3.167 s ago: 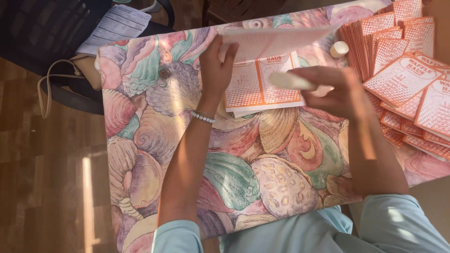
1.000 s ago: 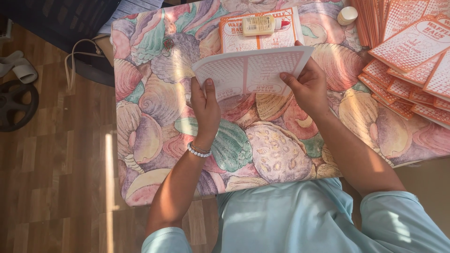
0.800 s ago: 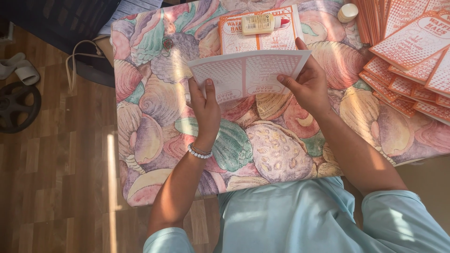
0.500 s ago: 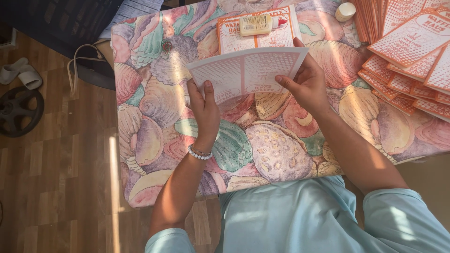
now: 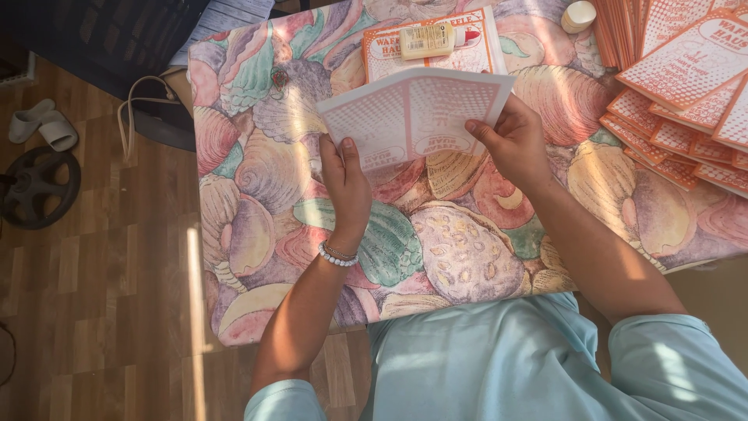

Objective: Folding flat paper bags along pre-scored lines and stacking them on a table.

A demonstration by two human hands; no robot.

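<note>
A small bottle (image 5: 427,40) lies on its side on an open leaflet (image 5: 433,39) at 12 o'clock on the tabletop (image 5: 436,249); what it holds cannot be made out. At 1 o'clock a little round cup (image 5: 578,15) sits beside the leaflet stacks (image 5: 686,78), which run off the picture's top and right edges. The left hand (image 5: 347,183) grips the lower left corner of a folded leaflet (image 5: 413,117), thumb on the near face, and the right hand (image 5: 510,140) pinches its right edge, so the sheet is held up above the tabletop, bent along a middle crease (its far side is hidden). The fingers behind the paper do not show. A sandal (image 5: 43,125) and a dark wheel (image 5: 39,187) lie on the floor at 9 o'clock. Since half a second ago the leaflet has hardly moved; the grips are the same.
</note>
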